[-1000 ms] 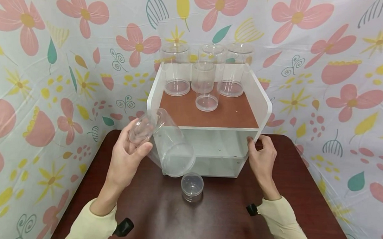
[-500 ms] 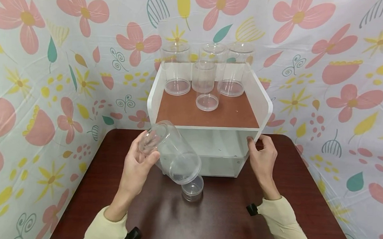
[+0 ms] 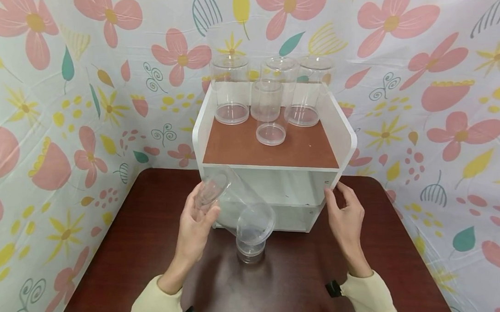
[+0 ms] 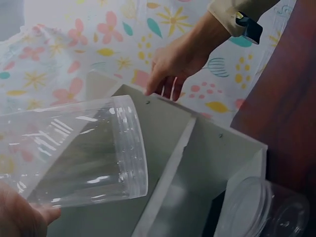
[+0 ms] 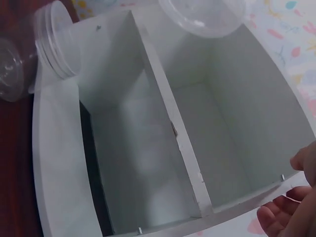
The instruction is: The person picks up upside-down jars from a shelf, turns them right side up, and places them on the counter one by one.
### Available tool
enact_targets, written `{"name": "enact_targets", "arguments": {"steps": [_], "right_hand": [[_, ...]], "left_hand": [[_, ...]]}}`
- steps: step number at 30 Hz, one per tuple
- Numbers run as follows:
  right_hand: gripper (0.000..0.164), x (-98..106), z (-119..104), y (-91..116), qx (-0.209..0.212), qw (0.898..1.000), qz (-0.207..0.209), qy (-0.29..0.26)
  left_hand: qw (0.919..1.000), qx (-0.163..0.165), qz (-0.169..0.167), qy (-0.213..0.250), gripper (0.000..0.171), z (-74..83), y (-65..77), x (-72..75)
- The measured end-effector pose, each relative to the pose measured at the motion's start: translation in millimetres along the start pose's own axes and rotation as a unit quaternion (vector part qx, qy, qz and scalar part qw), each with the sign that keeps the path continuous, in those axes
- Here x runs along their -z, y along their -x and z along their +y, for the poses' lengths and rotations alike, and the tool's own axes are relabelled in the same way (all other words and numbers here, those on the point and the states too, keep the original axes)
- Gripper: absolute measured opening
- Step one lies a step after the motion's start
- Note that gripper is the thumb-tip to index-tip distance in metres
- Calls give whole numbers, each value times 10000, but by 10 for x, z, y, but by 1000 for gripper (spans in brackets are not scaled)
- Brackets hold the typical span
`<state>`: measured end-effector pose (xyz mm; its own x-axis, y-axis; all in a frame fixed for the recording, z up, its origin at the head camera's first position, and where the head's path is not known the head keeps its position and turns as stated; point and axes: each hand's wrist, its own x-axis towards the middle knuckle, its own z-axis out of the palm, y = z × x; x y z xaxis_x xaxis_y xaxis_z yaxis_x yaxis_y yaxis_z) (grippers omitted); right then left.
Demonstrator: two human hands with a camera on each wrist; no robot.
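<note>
In the head view my left hand (image 3: 196, 226) grips the upper left end of a large clear plastic jar (image 3: 239, 207), tilted in front of the shelf unit. The jar's capped end points down to the right, over a small clear lidded jar (image 3: 250, 254) on the table; whether they touch I cannot tell. In the left wrist view the jar's ridged lid (image 4: 132, 148) faces right. My right hand (image 3: 347, 217) is at the white shelf unit's (image 3: 267, 166) right side panel. Its thumb is inside the front edge, its loose fingers outside, with a visible gap around the panel.
Several tall clear jars, including one at the back left (image 3: 232, 113) and one in front (image 3: 271, 134), stand on the unit's brown top. Below are two open compartments, split by a white board (image 5: 170, 111). Dark wooden table (image 3: 154, 269) lies beneath; floral cloth (image 3: 120, 110) hangs behind.
My left hand has carried the tilted jar right and down, from beside the unit to above the small jar. My right hand has slid slightly down the side panel and loosened.
</note>
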<state>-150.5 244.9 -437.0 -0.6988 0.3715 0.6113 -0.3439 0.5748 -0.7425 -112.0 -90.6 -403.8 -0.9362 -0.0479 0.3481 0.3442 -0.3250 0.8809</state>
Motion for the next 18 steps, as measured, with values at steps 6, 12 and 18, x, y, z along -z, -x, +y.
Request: {"name": "enact_targets", "arguments": {"steps": [6,12,18], "right_hand": [[33,77,-256,182,100,9978,292,-583],[36,140,-419,325,49,9929,-9,-1187],[47,100,-241,478,188,9804,-1049,-1658]], "left_hand": [[9996,-53,66,279,69,-114,47,-74],[9981,-76,149,601,73,-198,67,-109],[9964,22,180,833,75,-260,87,-161]]}}
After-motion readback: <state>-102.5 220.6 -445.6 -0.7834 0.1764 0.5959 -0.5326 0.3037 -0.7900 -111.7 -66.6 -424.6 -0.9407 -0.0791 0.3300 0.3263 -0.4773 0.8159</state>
